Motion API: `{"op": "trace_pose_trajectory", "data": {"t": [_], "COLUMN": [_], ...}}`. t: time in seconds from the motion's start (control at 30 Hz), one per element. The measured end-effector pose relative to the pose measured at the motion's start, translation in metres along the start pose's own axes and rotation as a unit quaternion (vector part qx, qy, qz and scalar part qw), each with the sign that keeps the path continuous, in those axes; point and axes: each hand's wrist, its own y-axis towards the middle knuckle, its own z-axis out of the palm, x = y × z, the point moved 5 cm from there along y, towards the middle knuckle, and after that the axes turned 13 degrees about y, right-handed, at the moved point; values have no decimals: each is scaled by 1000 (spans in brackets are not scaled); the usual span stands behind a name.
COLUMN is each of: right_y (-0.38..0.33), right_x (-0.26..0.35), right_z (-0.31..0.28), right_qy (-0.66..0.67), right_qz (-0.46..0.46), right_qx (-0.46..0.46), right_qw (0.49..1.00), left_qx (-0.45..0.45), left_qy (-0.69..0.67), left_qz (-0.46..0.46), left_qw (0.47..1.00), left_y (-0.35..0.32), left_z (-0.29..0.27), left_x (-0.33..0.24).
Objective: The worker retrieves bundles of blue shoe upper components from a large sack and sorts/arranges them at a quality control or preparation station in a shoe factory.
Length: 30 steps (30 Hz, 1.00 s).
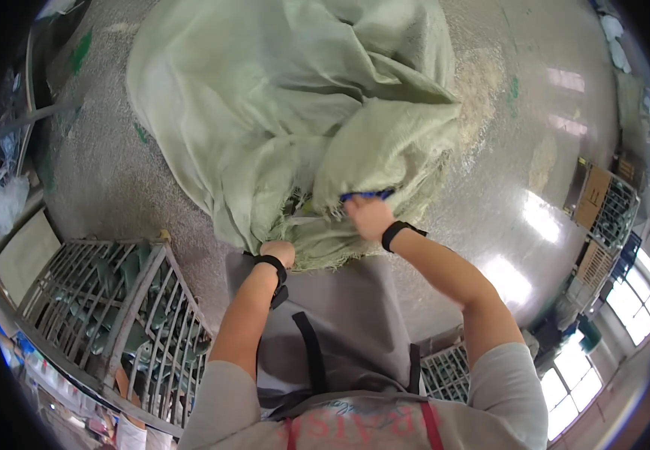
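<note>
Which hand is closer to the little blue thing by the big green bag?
The right. The right hand is right up against the blue thing. The left hand is farther off, lower and to its left, at the bag's frayed edge.

We see a glossy grey floor [501,176] carrying a big pale-green sack [242,97] and, to the sack's near left, a barred crate [136,309].

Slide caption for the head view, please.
Left hand and right hand at the frayed edge of a large pale-green sack.
</note>
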Motion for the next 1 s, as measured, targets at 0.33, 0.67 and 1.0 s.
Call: {"op": "trace_pose_trajectory", "data": {"t": [0.33, 0.67, 1.0], "right_y": [50, -48, -2], "right_x": [-38, 100, 97], "right_z": [-6, -161, -123], "right_qy": [-18, 176, 523], "right_qz": [113, -101, 26], "right_qx": [-9, -85, -197], "right_qw": [993, 976, 829], "left_qx": [-250, -587, -706], "left_qy": [-142, -414, -412], "left_qz": [-24, 52, -109], "left_qw": [957, 694, 566], "left_y": [38, -143, -394], "left_z": [-58, -78, -45], "left_x": [-5, -31, 61]}}
